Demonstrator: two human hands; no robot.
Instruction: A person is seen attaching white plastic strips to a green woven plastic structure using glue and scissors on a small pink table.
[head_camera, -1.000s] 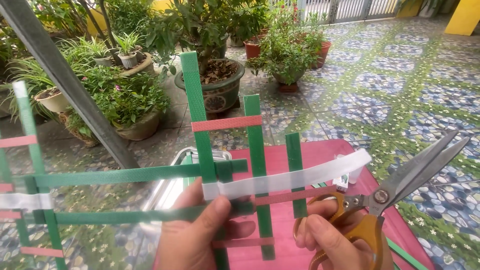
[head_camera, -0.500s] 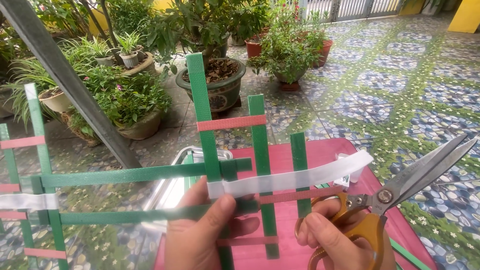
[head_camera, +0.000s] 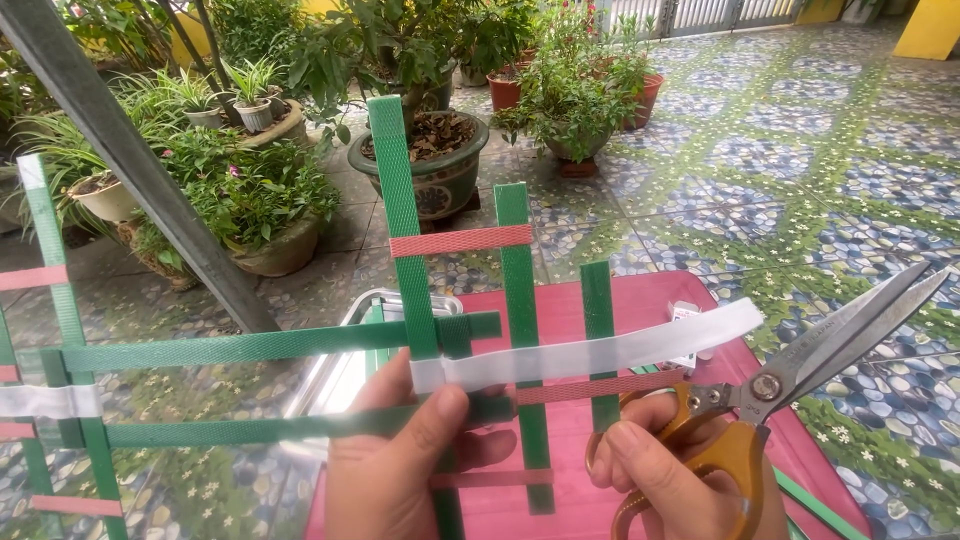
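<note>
Left hand (head_camera: 410, 470) grip pinches woven lattice of green straps (head_camera: 415, 250), thumb on white strip (head_camera: 590, 355). Right hand (head_camera: 680, 480) grip closed round scissors (head_camera: 790, 375), blades apart, clear of strip. Weave partly laced; white strip end uncut, red strips (head_camera: 460, 240) in place.

Bright, even daylight, soft overcast feel, faint shadows only, mild sheen on the wet-looking floor tiles (head_camera: 800, 170), frame sharp throughout, slight wide-angle stretch at the edges

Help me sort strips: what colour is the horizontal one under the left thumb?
White strip, across green uprights; head view.
</note>
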